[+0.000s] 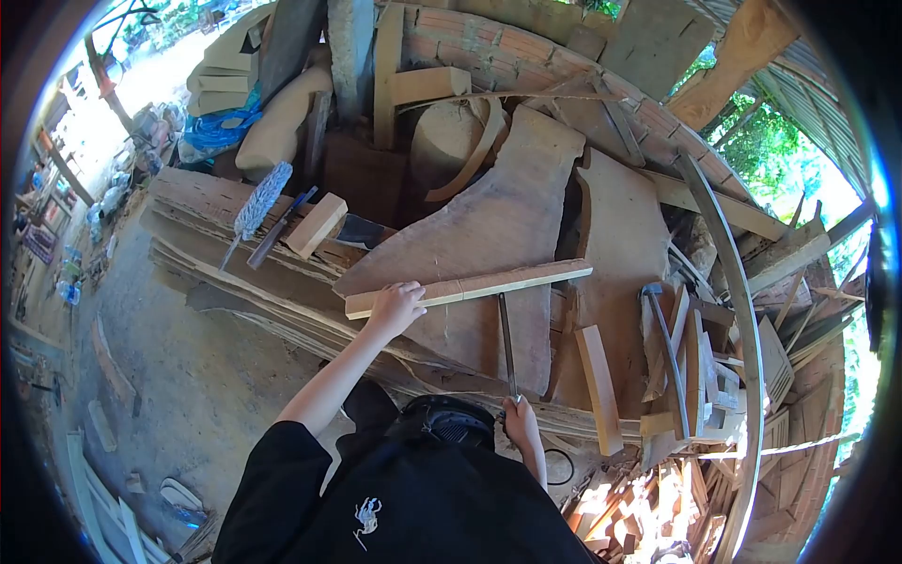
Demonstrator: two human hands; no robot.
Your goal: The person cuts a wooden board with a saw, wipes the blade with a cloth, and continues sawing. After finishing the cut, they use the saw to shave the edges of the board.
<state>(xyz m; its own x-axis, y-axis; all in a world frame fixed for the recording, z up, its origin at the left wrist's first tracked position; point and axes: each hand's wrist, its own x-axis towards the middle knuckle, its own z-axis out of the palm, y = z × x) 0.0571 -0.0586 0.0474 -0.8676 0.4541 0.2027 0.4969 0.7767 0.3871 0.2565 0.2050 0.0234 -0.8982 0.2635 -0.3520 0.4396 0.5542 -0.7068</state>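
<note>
My left hand (399,307) is closed over the left part of a long, pale wooden strip (512,280). The strip lies slantwise across a broad brown slab (470,221). In my right hand (520,425), near the slab's front edge, is the lower end of a long dark metal bar (508,343). The bar's far end meets the strip's near edge right of my left hand; whether it touches cannot be made out. A shorter wooden block (598,390) lies to the right of my right hand.
A long-handled tool (667,362) lies among wood offcuts on the right. A brush (261,202), a chisel-like tool (282,227) and a wood block (317,226) rest on stacked slabs at left. A curved beam (728,254) arches on the right, above scrap wood (658,508).
</note>
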